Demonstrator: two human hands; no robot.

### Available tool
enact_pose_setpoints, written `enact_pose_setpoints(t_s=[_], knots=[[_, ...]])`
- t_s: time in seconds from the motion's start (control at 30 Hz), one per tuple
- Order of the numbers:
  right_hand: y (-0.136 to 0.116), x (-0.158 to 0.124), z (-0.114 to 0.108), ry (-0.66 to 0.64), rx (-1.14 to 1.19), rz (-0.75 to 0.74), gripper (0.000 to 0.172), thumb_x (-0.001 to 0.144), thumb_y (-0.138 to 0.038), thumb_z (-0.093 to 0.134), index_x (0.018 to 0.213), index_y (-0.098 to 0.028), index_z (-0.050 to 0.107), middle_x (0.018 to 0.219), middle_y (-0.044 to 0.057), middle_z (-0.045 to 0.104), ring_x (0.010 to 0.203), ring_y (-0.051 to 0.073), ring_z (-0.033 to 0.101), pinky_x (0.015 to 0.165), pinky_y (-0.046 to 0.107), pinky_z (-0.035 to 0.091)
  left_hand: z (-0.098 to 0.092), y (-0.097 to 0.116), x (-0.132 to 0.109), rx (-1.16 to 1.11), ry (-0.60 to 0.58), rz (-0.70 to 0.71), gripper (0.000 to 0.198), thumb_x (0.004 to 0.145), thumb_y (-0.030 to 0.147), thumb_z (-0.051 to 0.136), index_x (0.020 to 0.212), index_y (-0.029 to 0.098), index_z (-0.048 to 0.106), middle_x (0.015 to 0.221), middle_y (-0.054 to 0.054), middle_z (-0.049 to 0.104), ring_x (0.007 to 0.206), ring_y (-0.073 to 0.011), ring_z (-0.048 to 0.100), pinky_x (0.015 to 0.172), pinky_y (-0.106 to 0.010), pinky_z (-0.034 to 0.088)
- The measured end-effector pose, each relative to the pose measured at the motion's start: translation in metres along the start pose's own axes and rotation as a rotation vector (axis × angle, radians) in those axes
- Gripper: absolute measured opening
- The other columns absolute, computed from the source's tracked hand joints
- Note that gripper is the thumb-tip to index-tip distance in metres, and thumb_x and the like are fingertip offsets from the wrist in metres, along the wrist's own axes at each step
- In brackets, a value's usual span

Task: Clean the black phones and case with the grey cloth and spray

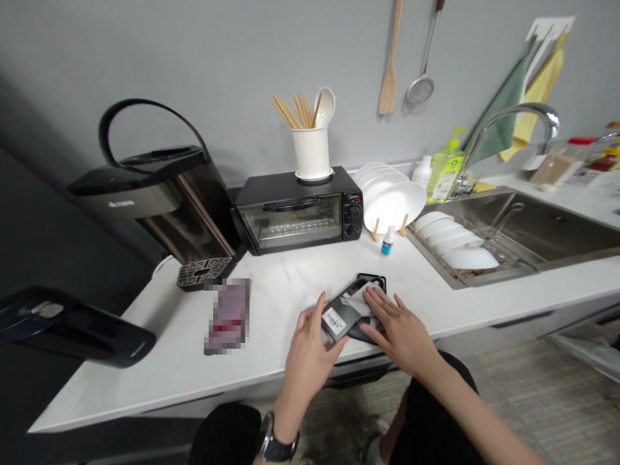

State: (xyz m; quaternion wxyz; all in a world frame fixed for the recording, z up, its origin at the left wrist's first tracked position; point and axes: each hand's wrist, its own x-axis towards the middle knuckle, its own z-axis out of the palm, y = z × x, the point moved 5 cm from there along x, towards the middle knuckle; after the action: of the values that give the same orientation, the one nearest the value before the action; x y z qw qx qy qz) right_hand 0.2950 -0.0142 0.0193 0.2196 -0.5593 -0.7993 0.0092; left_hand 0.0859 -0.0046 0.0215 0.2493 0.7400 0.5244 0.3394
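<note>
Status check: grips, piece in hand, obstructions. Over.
Left grip on grey device, barcode end. Right grip on white wipe over it. Small bottle standing beyond, apart from both grips.

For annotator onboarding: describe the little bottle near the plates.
On the white counter, find the black toaster oven. Right of it stand white plates; the little bottle is in front of them. Its blue label and smaller size set it apart from the yellow-green pump bottle.

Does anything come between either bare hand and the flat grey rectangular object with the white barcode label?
Yes: a crumpled white sheet lies between the right hand and the grey object. Nothing visible stands between the left hand and the object's labelled end.
</note>
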Motion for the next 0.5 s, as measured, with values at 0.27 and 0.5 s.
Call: enact_pose_setpoints(t_s=[0.27,0.5], knots=[[-0.029,0.045,0.012,-0.021,0.033,-0.008,0.072,0.104,-0.057,0.051,0.155,-0.007,0.047,0.157,0.022,0.048,0.150,0.035,0.043,0.123,0.058,0.035,-0.002,-0.002,-0.002,0.029,0.005,0.014,0.090,0.087,0.019,0.071,0.164,0.030,0.026,0.136,-0.012,0.058,0.129,-0.0282,0.058,0.114,-0.048,0.047],[-0.093,0.003,0.006,-0.147,0.217,-0.213,0.078,0.101,-0.063,0.053,0.159,-0.011,0.043,0.160,0.018,0.046,0.149,0.031,0.045,0.127,0.055,0.031,0.002,-0.012,0.000,0.055,-0.035,-0.027,0.105,0.076,0.005,0.064,0.167,0.027,0.016,0.137,-0.014,0.058,0.126,-0.0297,0.060,0.109,-0.048,0.051]])
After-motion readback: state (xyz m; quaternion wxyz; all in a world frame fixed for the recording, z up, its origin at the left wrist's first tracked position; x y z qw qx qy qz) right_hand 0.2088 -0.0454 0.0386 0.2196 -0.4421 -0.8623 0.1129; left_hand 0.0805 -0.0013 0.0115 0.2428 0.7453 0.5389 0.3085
